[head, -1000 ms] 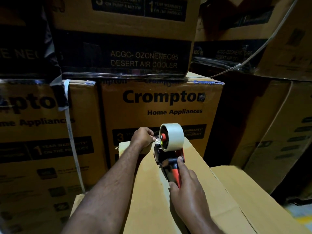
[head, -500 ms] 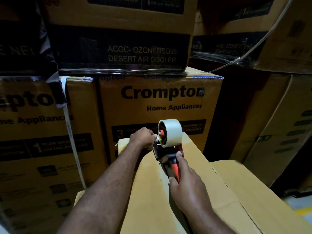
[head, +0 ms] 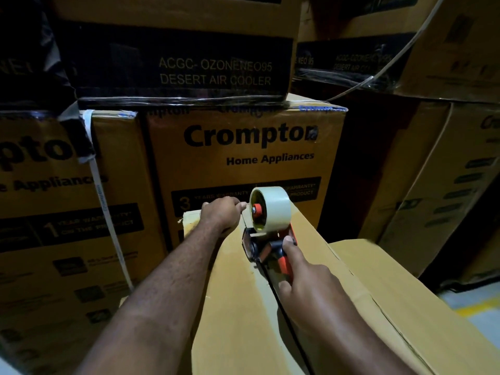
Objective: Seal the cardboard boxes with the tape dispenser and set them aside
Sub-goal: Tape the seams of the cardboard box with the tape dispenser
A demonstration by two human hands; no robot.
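— Tape dispenser (head: 266,240): where does it sit?
— On top of the plain cardboard box (head: 232,307) in the near middle, at its far end, right on the dark seam between the flaps. Its tape roll (head: 273,209) stands up on the far side, red hub facing left.
— Who holds it?
— The right hand (head: 311,285) grips the red handle. The forefinger lies straight along the top, the thumb is on the near left side, and the other fingers wrap under.
— And the left hand (head: 220,215)?
— At the box's far edge, just left of the roll, fingers curled into a loose fist. Whether they pinch a tape end I cannot tell.
— Any change from a second ago?
— Little. The tape dispenser and both hands are in much the same spot on the box. The shiny bit of tape seen then between the left fingers and the roll no longer shows plainly.
— Around it?
— A second plain box (head: 400,301) lies just beside on the right. Behind stands a Crompton carton (head: 243,147) with an air cooler carton (head: 176,63) stacked on it. A white strap (head: 104,201) hangs down the cartons on the left, and a patch of floor (head: 476,301) with a yellow line shows at the near right.
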